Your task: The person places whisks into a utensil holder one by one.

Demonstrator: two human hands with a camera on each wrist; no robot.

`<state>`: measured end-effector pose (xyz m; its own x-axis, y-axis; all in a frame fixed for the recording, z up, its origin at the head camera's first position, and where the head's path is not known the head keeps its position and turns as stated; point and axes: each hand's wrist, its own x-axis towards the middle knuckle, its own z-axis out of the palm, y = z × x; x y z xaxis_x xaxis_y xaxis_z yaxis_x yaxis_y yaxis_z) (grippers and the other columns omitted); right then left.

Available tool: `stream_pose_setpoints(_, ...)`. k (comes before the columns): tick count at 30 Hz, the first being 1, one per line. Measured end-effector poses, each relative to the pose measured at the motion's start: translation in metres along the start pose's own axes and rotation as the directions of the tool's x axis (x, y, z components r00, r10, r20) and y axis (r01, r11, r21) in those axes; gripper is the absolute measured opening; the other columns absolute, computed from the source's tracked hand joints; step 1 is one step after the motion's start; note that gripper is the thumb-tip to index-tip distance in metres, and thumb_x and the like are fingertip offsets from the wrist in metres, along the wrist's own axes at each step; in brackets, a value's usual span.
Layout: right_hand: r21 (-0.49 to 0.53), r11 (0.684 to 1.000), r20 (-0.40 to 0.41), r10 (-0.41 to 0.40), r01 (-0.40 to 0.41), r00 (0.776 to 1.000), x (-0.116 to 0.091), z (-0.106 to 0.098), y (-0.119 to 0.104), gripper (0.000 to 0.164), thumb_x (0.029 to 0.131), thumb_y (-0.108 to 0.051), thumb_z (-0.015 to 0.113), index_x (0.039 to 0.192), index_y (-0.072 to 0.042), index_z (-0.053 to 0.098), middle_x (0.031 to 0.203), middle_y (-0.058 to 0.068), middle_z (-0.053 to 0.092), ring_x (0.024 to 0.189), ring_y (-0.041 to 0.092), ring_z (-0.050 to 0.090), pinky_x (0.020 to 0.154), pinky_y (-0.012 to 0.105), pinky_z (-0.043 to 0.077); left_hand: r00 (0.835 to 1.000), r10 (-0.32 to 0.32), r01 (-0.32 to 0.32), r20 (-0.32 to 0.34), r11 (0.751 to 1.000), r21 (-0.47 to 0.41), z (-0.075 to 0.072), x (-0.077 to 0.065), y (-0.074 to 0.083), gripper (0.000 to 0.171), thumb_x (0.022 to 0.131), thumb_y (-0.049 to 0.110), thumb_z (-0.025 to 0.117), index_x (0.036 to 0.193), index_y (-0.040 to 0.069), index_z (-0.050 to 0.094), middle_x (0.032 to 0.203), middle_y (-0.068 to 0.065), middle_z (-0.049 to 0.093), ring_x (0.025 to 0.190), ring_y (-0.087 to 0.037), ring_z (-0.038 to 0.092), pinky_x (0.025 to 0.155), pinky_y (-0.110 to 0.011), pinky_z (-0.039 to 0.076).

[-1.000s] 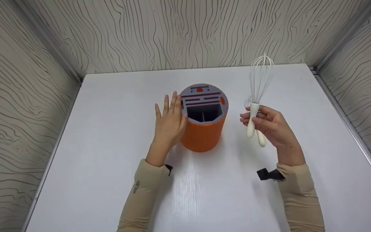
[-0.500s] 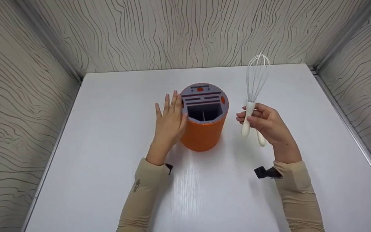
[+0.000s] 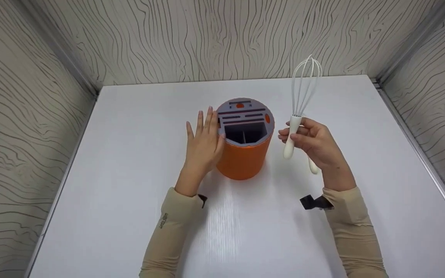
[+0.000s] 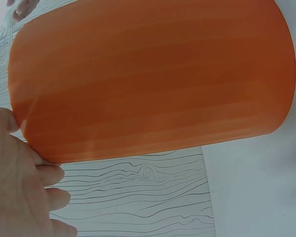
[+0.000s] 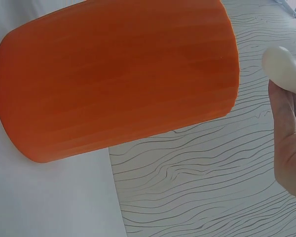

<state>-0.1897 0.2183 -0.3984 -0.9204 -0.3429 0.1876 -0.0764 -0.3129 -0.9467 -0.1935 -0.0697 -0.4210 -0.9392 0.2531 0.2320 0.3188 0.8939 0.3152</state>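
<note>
An orange cylindrical knife and utensil holder [image 3: 242, 162] stands upright mid-table, its grey top cut with narrow slots and a larger divided opening. My left hand [image 3: 203, 148] rests against the holder's left upper side with fingers straight and spread; the left wrist view shows fingertips at the rim. To the right of the holder, my right hand [image 3: 317, 144] pinches a whisk [image 3: 295, 123] by its white handle, wires pointing up. Only the whisk's rounded handle end shows in the right wrist view. Below that hand, a second white handle [image 3: 313, 166] pokes out, its other end hidden.
The white table [image 3: 122, 162] is bounded by wood-grain-patterned panels at the back [image 3: 207, 42] and both sides. Black wrist mounts [image 3: 315, 202] stick out from the tan sleeves [image 3: 355, 231].
My right hand has carried the whisk left and slightly upward, nearer the holder. The second handle is now more covered by that hand. My left hand and the holder have stayed in place.
</note>
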Motion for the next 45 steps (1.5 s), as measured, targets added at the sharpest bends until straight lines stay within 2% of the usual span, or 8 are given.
stream_pose_setpoints(16, -0.01, 1.0, -0.03, -0.021, 0.02, 0.999, 0.009, 0.015, 0.001, 0.027, 0.087, 0.013, 0.05, 0.109, 0.001, 0.058, 0.094, 0.011, 0.07, 0.089, 0.023, 0.068, 0.086, 0.038, 0.051, 1.0, 0.008, -0.008, -0.016, 1.0, -0.008, 0.001, 0.0, -0.001, 0.06, 0.1, 0.032, 0.031, 0.15, 0.001, 0.02, 0.157, -0.011, 0.014, 0.143, -0.031, 0.007, 0.109, -0.06, 0.003)
stream_pose_setpoints(27, -0.013, 0.997, -0.03, -0.073, 0.072, 0.997, 0.016, 0.027, 0.001, 0.026, 0.086, 0.014, 0.052, 0.107, 0.002, 0.06, 0.095, 0.014, 0.07, 0.087, 0.024, 0.069, 0.082, 0.039, 0.052, 1.0, 0.009, -0.01, -0.026, 1.0, -0.009, 0.001, 0.001, -0.001, 0.06, 0.099, 0.032, 0.032, 0.149, 0.0, 0.021, 0.156, -0.012, 0.016, 0.143, -0.032, 0.009, 0.108, -0.061, 0.004)
stream_pose_setpoints(35, -0.004, 0.995, -0.049, -0.098, 0.098, 0.994, 0.02, 0.038, 0.002, 0.027, 0.086, 0.013, 0.053, 0.113, 0.013, 0.053, 0.096, 0.015, 0.07, 0.086, 0.025, 0.069, 0.082, 0.038, 0.052, 1.0, -0.005, 0.005, 0.0, 1.0, -0.013, 0.0, 0.001, 0.0, 0.061, 0.099, 0.033, 0.031, 0.15, 0.002, 0.019, 0.157, -0.011, 0.014, 0.143, -0.03, 0.007, 0.109, -0.06, 0.002)
stream_pose_setpoints(45, -0.007, 0.997, -0.009, -0.079, 0.079, 0.997, 0.025, 0.05, 0.007, 0.032, 0.086, 0.011, 0.056, 0.116, 0.017, 0.048, 0.097, 0.014, 0.07, 0.088, 0.024, 0.069, 0.086, 0.04, 0.05, 1.0, -0.002, 0.002, -0.016, 1.0, -0.019, 0.001, 0.001, 0.0, 0.06, 0.099, 0.032, 0.032, 0.149, 0.001, 0.022, 0.156, -0.011, 0.015, 0.143, -0.031, 0.008, 0.109, -0.06, 0.002)
